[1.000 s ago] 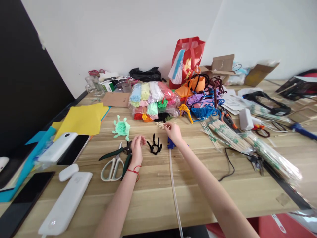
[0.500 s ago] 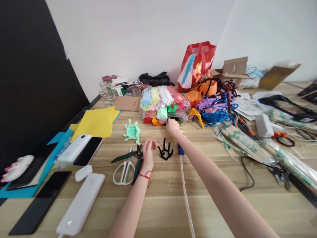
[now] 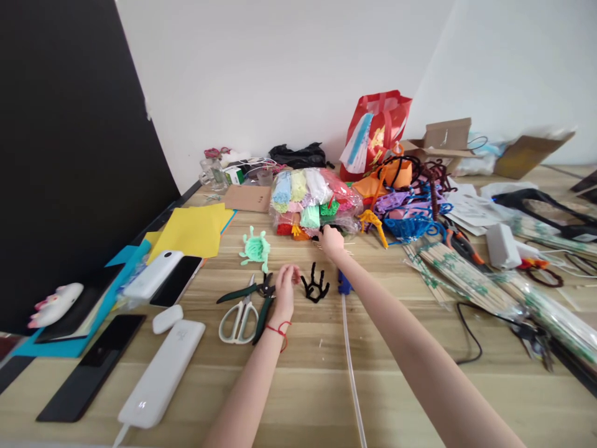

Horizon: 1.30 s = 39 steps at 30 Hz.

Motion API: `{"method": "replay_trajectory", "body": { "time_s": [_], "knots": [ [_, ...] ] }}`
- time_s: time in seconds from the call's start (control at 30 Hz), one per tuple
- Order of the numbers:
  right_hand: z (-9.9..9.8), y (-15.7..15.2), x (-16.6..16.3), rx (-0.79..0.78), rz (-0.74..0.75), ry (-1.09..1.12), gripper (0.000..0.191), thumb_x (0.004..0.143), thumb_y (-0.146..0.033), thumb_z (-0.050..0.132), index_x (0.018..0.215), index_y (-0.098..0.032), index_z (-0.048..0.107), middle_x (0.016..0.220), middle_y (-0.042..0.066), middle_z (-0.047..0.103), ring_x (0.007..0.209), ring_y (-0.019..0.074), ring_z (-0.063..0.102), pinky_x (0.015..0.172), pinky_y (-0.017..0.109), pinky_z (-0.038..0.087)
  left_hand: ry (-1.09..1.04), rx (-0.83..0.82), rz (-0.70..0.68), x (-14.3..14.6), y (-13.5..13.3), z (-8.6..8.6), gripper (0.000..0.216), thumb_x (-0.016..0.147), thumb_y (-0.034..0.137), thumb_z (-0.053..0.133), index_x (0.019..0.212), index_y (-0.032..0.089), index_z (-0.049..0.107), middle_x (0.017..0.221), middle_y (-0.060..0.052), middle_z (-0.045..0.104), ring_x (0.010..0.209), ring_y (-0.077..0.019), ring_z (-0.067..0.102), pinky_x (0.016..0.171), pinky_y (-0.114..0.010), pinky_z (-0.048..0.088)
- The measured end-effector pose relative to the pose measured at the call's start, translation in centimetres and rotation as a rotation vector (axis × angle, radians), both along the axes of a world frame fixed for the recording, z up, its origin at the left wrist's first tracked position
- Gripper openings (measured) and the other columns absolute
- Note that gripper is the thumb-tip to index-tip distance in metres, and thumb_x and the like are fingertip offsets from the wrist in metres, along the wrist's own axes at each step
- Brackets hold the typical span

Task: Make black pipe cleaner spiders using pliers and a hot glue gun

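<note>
My right hand (image 3: 332, 241) is stretched forward to the front edge of a clear plastic bag of coloured pipe cleaners (image 3: 310, 216). Its fingers look closed beside a black bundle; the back of the hand hides what they hold. My left hand (image 3: 285, 283) rests above the table, fingers loosely curled and nothing visible in them. Just right of it lies a black pipe-cleaner figure (image 3: 315, 292) with upright prongs. Left of it are white-handled scissors (image 3: 239, 323) and dark green-handled pliers (image 3: 265, 292). Behind these sits a mint-green pipe-cleaner turtle (image 3: 256, 249).
A blue glue gun (image 3: 344, 283) with a pale cord lies under my right forearm. Phones and a white power bank (image 3: 163, 373) lie at left, near yellow sheets (image 3: 189, 231). Tangled pipe cleaners (image 3: 405, 227), bundled sticks (image 3: 466, 274) and a red bag (image 3: 385, 134) stand right.
The view has shifted slightly, so everything sits a little further right. My right hand stays at the bag's front edge, and my left hand keeps its place by the black figure.
</note>
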State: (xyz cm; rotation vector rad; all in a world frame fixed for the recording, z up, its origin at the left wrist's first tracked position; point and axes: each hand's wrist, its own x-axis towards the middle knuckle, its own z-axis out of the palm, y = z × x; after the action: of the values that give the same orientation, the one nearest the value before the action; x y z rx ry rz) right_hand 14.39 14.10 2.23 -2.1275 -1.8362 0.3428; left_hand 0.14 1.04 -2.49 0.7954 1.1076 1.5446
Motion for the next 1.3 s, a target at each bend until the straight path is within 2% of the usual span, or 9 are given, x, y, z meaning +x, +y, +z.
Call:
{"method": "replay_trajectory", "body": {
  "time_s": [0.17,0.47,0.57,0.7,0.87,1.0,1.17,1.3],
  "knots": [
    [0.0,0.7,-0.3,-0.033,0.0,0.006,0.031,0.091,-0.03,0.047,0.102,-0.009,0.067,0.109,0.023,0.067,0.103,0.0281,0.065,0.081,0.03,0.047,-0.035,-0.029,0.004,0.0,0.1,0.1,0.021,0.077,0.038,0.058,0.077,0.016,0.058,0.072,-0.001,0.059,0.061,-0.0101,0.054,0.057,-0.022,0.043],
    [-0.8,1.9,0.3,-0.052,-0.041,0.062,0.029,0.088,-0.029,0.051,0.103,-0.011,0.069,0.108,0.021,0.068,0.103,0.0283,0.065,0.081,0.031,0.047,-0.029,-0.033,-0.013,0.4,0.0,0.1,0.023,0.077,0.041,0.059,0.075,0.018,0.059,0.073,-0.002,0.06,0.061,-0.011,0.053,0.057,-0.023,0.043],
    [-1.1,1.9,0.5,-0.052,-0.056,0.093,0.029,0.089,-0.027,0.049,0.102,-0.011,0.069,0.107,0.021,0.069,0.1,0.027,0.066,0.08,0.03,0.047,-0.031,-0.038,-0.009,0.4,0.0,0.1,0.024,0.077,0.041,0.059,0.075,0.017,0.059,0.073,-0.002,0.061,0.061,-0.011,0.054,0.057,-0.023,0.043],
    [-0.9,1.7,0.8,-0.053,-0.045,0.148,0.024,0.085,-0.027,0.056,0.095,-0.013,0.071,0.097,0.017,0.072,0.094,0.0233,0.067,0.077,0.026,0.047,-0.038,-0.047,-0.006,0.4,0.0,0.2,0.022,0.076,0.039,0.06,0.075,0.017,0.058,0.074,-0.002,0.06,0.063,-0.0107,0.055,0.059,-0.022,0.044],
    [-0.4,1.4,1.1,-0.052,-0.046,0.219,0.024,0.08,-0.034,0.063,0.087,-0.013,0.072,0.083,0.014,0.073,0.087,0.0217,0.068,0.073,0.024,0.047,-0.02,-0.04,-0.007,0.3,0.0,0.1,0.023,0.076,0.04,0.058,0.077,0.017,0.057,0.073,-0.001,0.059,0.063,-0.0108,0.055,0.058,-0.022,0.044],
    [0.1,1.4,1.3,-0.055,-0.042,0.295,0.029,0.077,-0.04,0.066,0.069,-0.011,0.069,0.07,0.013,0.071,0.075,0.021,0.066,0.069,0.025,0.047,-0.04,-0.038,-0.011,0.1,0.1,0.1,0.024,0.076,0.041,0.059,0.076,0.017,0.057,0.071,-0.001,0.059,0.061,-0.0109,0.055,0.057,-0.023,0.044],
    [1.5,0.6,1.8,-0.096,-0.004,0.47,0.038,0.076,-0.041,0.067,0.05,-0.015,0.058,0.042,0.004,0.055,0.051,0.0141,0.056,0.056,0.022,0.044,-0.053,-0.026,0.004,0.0,0.3,-0.1,0.022,0.075,0.039,0.06,0.076,0.017,0.058,0.072,-0.001,0.06,0.06,-0.0102,0.055,0.057,-0.022,0.044],
    [3.4,-2.3,2.8,-0.17,0.044,0.679,0.033,0.078,-0.031,0.061,0.05,-0.018,0.048,0.04,-0.002,0.046,0.039,0.0083,0.042,0.044,0.021,0.036,-0.063,-0.021,0.004,0.1,0.2,-0.1,0.02,0.076,0.036,0.06,0.077,0.016,0.059,0.072,-0.002,0.06,0.06,-0.01,0.055,0.057,-0.022,0.044]
  ]
}}
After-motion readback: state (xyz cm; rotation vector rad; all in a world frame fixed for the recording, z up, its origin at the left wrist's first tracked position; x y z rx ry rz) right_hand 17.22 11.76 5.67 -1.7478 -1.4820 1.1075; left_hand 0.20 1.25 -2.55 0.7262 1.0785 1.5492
